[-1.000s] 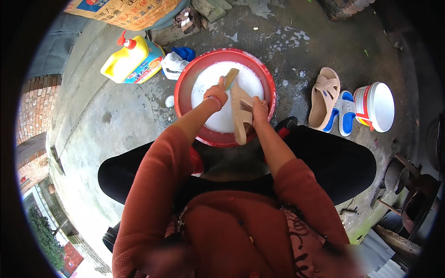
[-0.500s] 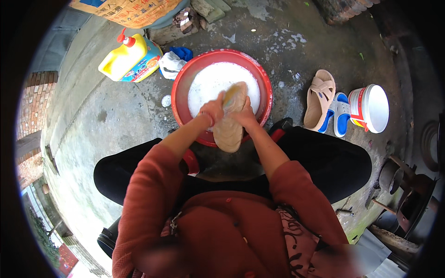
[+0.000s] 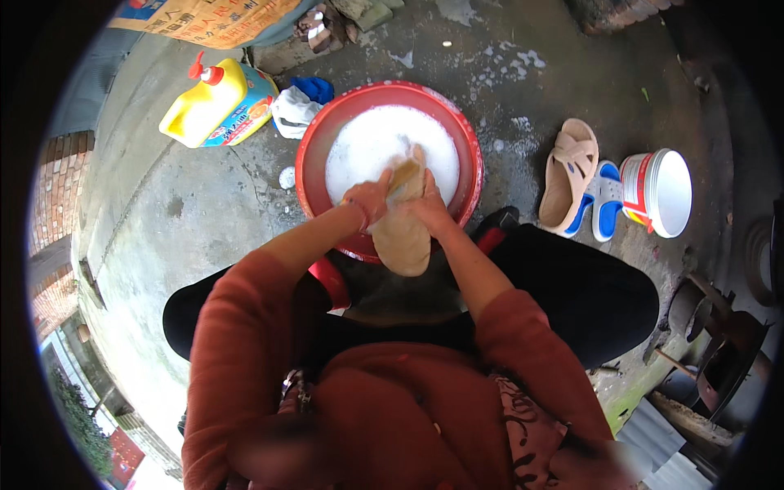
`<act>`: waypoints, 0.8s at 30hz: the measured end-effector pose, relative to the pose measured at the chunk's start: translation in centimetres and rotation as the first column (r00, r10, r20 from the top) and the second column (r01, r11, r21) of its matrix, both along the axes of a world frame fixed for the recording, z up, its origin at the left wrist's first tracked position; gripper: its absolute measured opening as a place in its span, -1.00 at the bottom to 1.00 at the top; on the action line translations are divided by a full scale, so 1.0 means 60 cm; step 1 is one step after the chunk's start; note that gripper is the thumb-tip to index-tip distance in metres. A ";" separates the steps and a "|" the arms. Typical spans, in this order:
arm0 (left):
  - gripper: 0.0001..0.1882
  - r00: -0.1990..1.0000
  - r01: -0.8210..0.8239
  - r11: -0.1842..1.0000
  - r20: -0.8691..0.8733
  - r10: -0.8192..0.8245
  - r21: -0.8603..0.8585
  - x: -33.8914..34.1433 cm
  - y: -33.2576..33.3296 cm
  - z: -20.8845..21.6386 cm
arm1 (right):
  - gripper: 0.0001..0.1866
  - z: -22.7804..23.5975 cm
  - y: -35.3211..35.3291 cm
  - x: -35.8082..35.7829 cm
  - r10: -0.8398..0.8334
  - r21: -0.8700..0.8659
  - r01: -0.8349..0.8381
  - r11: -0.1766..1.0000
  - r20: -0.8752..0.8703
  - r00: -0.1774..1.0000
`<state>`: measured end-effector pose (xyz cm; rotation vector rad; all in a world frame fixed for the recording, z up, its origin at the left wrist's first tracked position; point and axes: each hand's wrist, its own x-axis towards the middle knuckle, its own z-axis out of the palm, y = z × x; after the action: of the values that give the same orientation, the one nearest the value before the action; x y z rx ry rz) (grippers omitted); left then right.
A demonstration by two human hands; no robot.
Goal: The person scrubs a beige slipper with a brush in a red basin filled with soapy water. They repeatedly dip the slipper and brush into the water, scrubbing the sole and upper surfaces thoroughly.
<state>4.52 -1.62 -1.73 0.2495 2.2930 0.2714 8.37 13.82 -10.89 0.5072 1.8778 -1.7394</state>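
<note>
Over a red basin point(image 3: 307, 163) of white suds I hold a beige slipper point(image 3: 402, 243), its flat sole facing up and its near end hanging past the rim. My right hand point(image 3: 429, 206) grips the slipper along its right edge. My left hand point(image 3: 370, 196) is closed on a yellowish-brown scrubbing brush point(image 3: 406, 175), pressed against the far part of the sole. Motion blurs the brush's far end, and its bristles are hidden.
Right of the basin lie a beige slipper point(image 3: 558, 196) with crossed straps, a blue-and-grey clog point(image 3: 605, 200) and a white bucket point(image 3: 671, 193). At the left stand a yellow pump jug point(image 3: 220, 102) and a white cloth point(image 3: 292, 113). Metal pans point(image 3: 727, 351) sit at the lower right.
The brush and my left hand have shifted slightly on the sole. The slipper's near end sits a little lower in view. The surroundings have shifted slightly with the head.
</note>
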 end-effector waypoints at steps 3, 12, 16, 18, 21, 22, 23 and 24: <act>-0.44 1.000 -0.008 1.000 0.012 0.008 -0.016 0.012 0.006 -0.004 | 0.10 0.021 -0.008 -0.005 0.030 0.103 -0.029 0.994 -0.004 1.000; -0.38 0.983 -0.168 0.981 0.058 0.174 -0.100 -0.061 0.043 -0.003 | 0.09 -0.030 -0.005 -0.012 -0.069 -0.197 0.060 0.978 -0.039 0.997; -0.43 0.997 0.007 0.998 0.072 -0.003 -0.055 0.023 0.011 0.035 | 0.10 -0.013 0.001 -0.003 0.003 -0.009 -0.003 1.000 -0.032 0.999; -0.43 0.997 -0.079 0.991 -0.014 0.078 -0.108 -0.001 0.002 -0.037 | 0.11 0.004 -0.007 -0.009 -0.014 -0.046 0.013 0.999 -0.027 1.000; -0.54 0.974 -0.218 0.962 -0.104 0.203 -0.162 -0.085 0.014 -0.085 | 0.10 -0.008 -0.006 -0.006 -0.069 -0.203 0.061 0.977 -0.032 0.997; -0.54 0.968 -0.242 0.959 -0.100 0.229 -0.149 -0.100 0.014 -0.094 | 0.10 -0.015 -0.007 -0.004 -0.051 -0.167 0.045 0.985 -0.035 0.998; -0.54 0.962 -0.268 0.954 -0.097 0.256 -0.138 -0.106 0.011 -0.103 | 0.10 -0.021 -0.006 -0.003 -0.032 -0.131 0.027 0.991 -0.038 0.999; -0.54 0.968 -0.251 0.960 -0.055 0.246 -0.121 -0.097 0.013 -0.102 | 0.09 -0.020 -0.001 0.000 -0.044 -0.159 0.040 0.986 -0.024 0.999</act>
<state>-1.29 -0.83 -7.87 -0.1016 2.3699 0.2478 8.35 13.74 -12.08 0.4671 1.7396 -1.9139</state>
